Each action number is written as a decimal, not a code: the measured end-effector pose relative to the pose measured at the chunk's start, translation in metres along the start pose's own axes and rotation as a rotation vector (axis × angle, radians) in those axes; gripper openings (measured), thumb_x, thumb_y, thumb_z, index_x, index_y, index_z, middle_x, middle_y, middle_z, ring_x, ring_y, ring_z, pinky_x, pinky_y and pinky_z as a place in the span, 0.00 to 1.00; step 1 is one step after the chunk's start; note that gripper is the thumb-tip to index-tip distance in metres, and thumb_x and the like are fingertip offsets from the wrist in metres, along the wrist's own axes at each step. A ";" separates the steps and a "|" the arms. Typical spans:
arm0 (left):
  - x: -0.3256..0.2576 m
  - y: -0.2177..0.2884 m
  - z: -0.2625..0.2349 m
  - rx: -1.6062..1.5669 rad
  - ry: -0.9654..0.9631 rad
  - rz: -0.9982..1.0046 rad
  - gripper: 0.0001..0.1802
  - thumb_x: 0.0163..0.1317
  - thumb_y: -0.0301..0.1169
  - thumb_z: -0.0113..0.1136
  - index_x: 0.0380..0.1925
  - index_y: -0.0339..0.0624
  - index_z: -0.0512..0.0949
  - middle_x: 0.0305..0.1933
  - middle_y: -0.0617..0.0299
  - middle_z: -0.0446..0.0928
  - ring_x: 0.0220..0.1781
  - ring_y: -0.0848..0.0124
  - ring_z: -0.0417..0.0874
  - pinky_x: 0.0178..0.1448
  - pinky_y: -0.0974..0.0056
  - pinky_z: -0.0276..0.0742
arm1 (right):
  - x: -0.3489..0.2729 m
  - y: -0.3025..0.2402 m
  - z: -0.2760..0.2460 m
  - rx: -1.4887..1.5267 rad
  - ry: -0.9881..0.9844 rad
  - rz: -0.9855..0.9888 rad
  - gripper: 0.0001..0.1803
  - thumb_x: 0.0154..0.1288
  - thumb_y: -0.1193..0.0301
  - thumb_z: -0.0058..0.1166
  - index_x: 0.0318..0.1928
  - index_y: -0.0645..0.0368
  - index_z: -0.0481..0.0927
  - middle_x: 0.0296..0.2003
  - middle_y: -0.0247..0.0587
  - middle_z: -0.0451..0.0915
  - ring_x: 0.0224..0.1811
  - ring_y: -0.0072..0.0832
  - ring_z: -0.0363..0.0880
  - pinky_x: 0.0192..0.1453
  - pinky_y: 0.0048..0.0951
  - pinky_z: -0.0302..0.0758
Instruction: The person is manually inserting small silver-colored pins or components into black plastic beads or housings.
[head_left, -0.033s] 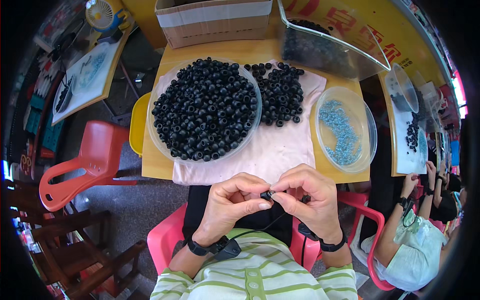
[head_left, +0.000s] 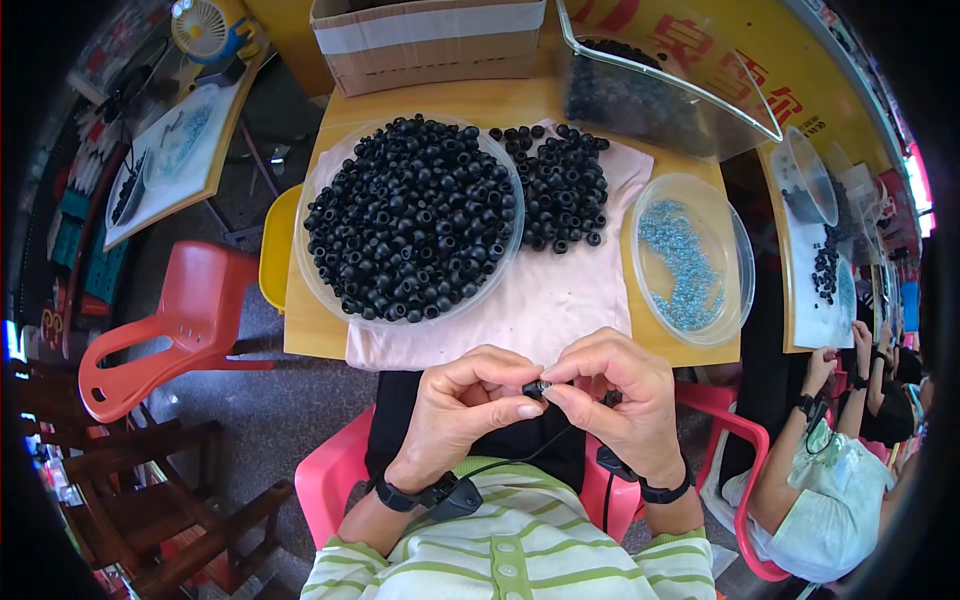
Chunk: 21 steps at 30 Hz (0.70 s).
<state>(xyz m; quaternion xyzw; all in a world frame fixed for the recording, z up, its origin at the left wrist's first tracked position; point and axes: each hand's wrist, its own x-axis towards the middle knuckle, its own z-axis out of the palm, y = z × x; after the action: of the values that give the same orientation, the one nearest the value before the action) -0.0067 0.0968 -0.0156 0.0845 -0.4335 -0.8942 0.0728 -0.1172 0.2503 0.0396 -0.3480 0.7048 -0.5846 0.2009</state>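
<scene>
Over my lap, just off the table's near edge, my two hands meet fingertip to fingertip. My left hand (head_left: 462, 402) is closed in a pinch on a small black barrel-shaped part (head_left: 534, 390). Thumb and forefinger of my right hand (head_left: 628, 405) press at that part's right end, where a tiny silvery, coil-like piece (head_left: 545, 384) shows. Another dark bit sits among the curled right fingers, too hidden to name. Ahead, a round clear tub (head_left: 517, 235) is heaped with hollow black parts (head_left: 410, 220), and a loose pile of them (head_left: 565, 190) lies beside it on a pale cloth (head_left: 480, 340).
To the right, an oval clear tray (head_left: 650, 315) holds tiny bluish-silver pieces (head_left: 685, 265). A clear bin (head_left: 680, 120) and a cardboard box (head_left: 430, 50) stand at the back. Left is a red chair (head_left: 200, 300). Another person (head_left: 825, 500) works at the right.
</scene>
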 end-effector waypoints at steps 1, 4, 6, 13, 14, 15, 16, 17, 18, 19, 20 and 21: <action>0.000 0.002 0.002 0.001 0.001 -0.001 0.15 0.55 0.15 0.66 0.43 0.35 0.82 0.48 0.56 0.79 0.46 0.74 0.81 0.51 0.71 0.79 | 0.000 0.000 0.000 -0.033 0.010 -0.020 0.07 0.57 0.80 0.64 0.38 0.60 0.83 0.34 0.37 0.81 0.25 0.15 0.77 0.25 0.16 0.72; 0.001 0.008 0.007 -0.011 0.034 -0.041 0.14 0.57 0.16 0.64 0.45 0.35 0.82 0.48 0.57 0.79 0.46 0.72 0.82 0.52 0.70 0.80 | 0.001 0.001 0.001 -0.072 0.015 -0.053 0.07 0.57 0.80 0.64 0.38 0.60 0.83 0.34 0.37 0.82 0.25 0.15 0.78 0.24 0.16 0.72; 0.000 0.006 0.004 -0.031 0.014 -0.035 0.16 0.60 0.17 0.62 0.49 0.34 0.80 0.48 0.56 0.79 0.46 0.70 0.82 0.53 0.67 0.81 | 0.001 0.001 0.002 -0.078 0.011 -0.066 0.07 0.57 0.80 0.64 0.38 0.60 0.83 0.34 0.37 0.82 0.26 0.15 0.78 0.24 0.16 0.72; 0.001 0.002 -0.002 -0.193 0.004 -0.045 0.13 0.62 0.17 0.60 0.47 0.33 0.76 0.48 0.55 0.78 0.45 0.69 0.83 0.53 0.66 0.81 | 0.004 0.013 0.013 0.071 0.039 -0.054 0.09 0.57 0.80 0.64 0.39 0.60 0.83 0.34 0.38 0.80 0.27 0.17 0.79 0.26 0.17 0.74; 0.001 0.002 -0.003 -0.207 0.005 -0.034 0.12 0.62 0.17 0.60 0.45 0.33 0.76 0.48 0.55 0.78 0.45 0.69 0.83 0.52 0.66 0.81 | 0.004 0.015 0.014 0.098 0.038 -0.062 0.10 0.57 0.80 0.64 0.40 0.60 0.84 0.34 0.38 0.80 0.27 0.18 0.80 0.26 0.18 0.75; 0.001 0.002 -0.004 -0.220 0.007 -0.023 0.11 0.62 0.17 0.60 0.44 0.34 0.75 0.48 0.55 0.78 0.46 0.69 0.83 0.52 0.66 0.82 | 0.006 0.014 0.015 0.100 0.037 -0.064 0.10 0.57 0.80 0.64 0.40 0.60 0.84 0.34 0.38 0.80 0.27 0.18 0.80 0.26 0.18 0.75; 0.001 0.003 -0.005 -0.218 0.008 -0.020 0.11 0.62 0.17 0.60 0.44 0.34 0.75 0.48 0.55 0.78 0.46 0.69 0.83 0.52 0.66 0.82 | 0.007 0.013 0.016 -0.053 0.045 -0.165 0.12 0.55 0.80 0.65 0.41 0.59 0.84 0.33 0.37 0.79 0.27 0.20 0.79 0.26 0.19 0.75; 0.001 0.003 -0.007 -0.227 0.021 -0.018 0.11 0.62 0.17 0.60 0.44 0.35 0.76 0.48 0.55 0.78 0.46 0.70 0.82 0.52 0.66 0.81 | 0.008 0.013 0.018 -0.208 0.055 -0.263 0.14 0.53 0.80 0.66 0.42 0.58 0.84 0.33 0.36 0.79 0.27 0.21 0.79 0.26 0.20 0.75; 0.002 0.003 -0.009 -0.235 0.034 -0.016 0.11 0.62 0.17 0.59 0.44 0.36 0.76 0.49 0.54 0.78 0.45 0.70 0.82 0.51 0.66 0.81 | 0.011 0.013 0.018 -0.207 0.055 -0.262 0.14 0.53 0.80 0.66 0.42 0.58 0.84 0.33 0.36 0.79 0.27 0.21 0.79 0.26 0.20 0.75; 0.002 0.002 -0.012 -0.235 0.033 -0.016 0.11 0.62 0.17 0.59 0.44 0.36 0.76 0.49 0.54 0.78 0.45 0.70 0.82 0.51 0.66 0.81 | 0.014 0.014 0.019 -0.367 0.043 -0.393 0.16 0.50 0.78 0.67 0.42 0.58 0.84 0.32 0.34 0.78 0.27 0.23 0.78 0.26 0.21 0.75; 0.003 0.002 -0.015 -0.306 0.038 -0.036 0.10 0.63 0.18 0.59 0.43 0.37 0.76 0.49 0.55 0.78 0.45 0.71 0.81 0.51 0.66 0.80 | 0.017 0.014 0.019 -0.530 0.032 -0.523 0.18 0.47 0.77 0.68 0.43 0.57 0.84 0.32 0.33 0.77 0.27 0.24 0.76 0.26 0.22 0.75; 0.003 0.001 -0.017 -0.377 0.042 -0.056 0.09 0.63 0.19 0.58 0.43 0.38 0.76 0.48 0.55 0.78 0.44 0.71 0.80 0.50 0.67 0.79 | 0.020 0.012 0.022 -0.601 0.048 -0.575 0.20 0.44 0.75 0.68 0.43 0.56 0.84 0.32 0.31 0.76 0.26 0.25 0.74 0.26 0.23 0.74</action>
<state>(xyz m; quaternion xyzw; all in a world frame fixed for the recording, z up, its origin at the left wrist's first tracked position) -0.0062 0.0822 -0.0251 0.1002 -0.2542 -0.9593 0.0715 -0.1186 0.2220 0.0249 -0.5602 0.7226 -0.3932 -0.0976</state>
